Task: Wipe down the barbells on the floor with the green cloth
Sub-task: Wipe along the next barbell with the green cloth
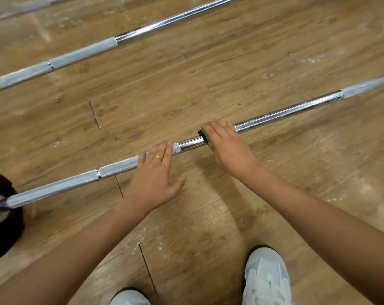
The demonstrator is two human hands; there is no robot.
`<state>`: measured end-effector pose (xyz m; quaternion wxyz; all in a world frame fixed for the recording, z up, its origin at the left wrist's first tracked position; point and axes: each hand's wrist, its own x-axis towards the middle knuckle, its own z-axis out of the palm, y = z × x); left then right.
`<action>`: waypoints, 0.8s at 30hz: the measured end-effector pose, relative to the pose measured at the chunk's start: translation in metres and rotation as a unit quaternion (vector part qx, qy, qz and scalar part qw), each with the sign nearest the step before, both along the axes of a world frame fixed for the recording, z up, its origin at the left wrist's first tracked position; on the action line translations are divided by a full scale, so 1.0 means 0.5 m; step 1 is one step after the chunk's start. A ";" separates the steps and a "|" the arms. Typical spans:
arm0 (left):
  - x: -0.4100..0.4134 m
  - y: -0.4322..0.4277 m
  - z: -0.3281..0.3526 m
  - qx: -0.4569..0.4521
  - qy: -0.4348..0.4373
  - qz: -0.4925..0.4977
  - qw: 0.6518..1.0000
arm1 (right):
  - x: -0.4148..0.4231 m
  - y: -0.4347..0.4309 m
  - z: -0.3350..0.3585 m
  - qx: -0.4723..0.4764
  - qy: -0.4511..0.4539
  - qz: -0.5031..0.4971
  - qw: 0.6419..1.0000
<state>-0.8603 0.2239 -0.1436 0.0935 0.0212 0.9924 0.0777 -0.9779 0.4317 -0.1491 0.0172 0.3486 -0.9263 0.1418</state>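
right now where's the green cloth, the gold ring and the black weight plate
green cloth [205, 134]: head view, the green edge showing beside the right hand's fingers on the bar
gold ring [158, 157]: head view, the band on a left hand finger
black weight plate [2, 234]: head view, its dark rim at the left edge

Warm, even indoor light; glare streaks the chrome bars [285, 112]. Soft shadows lie under the arms. Wide-angle bending and slight blur mark the edges.

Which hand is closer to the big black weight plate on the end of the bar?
The left hand. It rests on the nearest barbell's rough grip, partway along from the black weight plate. The right hand is farther up the bar, pressing the green cloth onto the shiny part.
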 end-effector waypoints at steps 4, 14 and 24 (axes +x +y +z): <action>0.008 0.005 -0.005 -0.033 0.007 -0.010 0.999 | 0.007 -0.012 -0.004 -0.005 -0.022 0.007 1.000; 0.043 0.012 -0.035 -0.011 0.031 -0.014 0.999 | 0.044 -0.002 -0.007 -0.038 -0.023 -0.029 0.999; 0.070 0.022 -0.045 -0.025 0.048 -0.026 0.998 | 0.047 0.037 -0.005 -0.019 -0.024 -0.065 0.997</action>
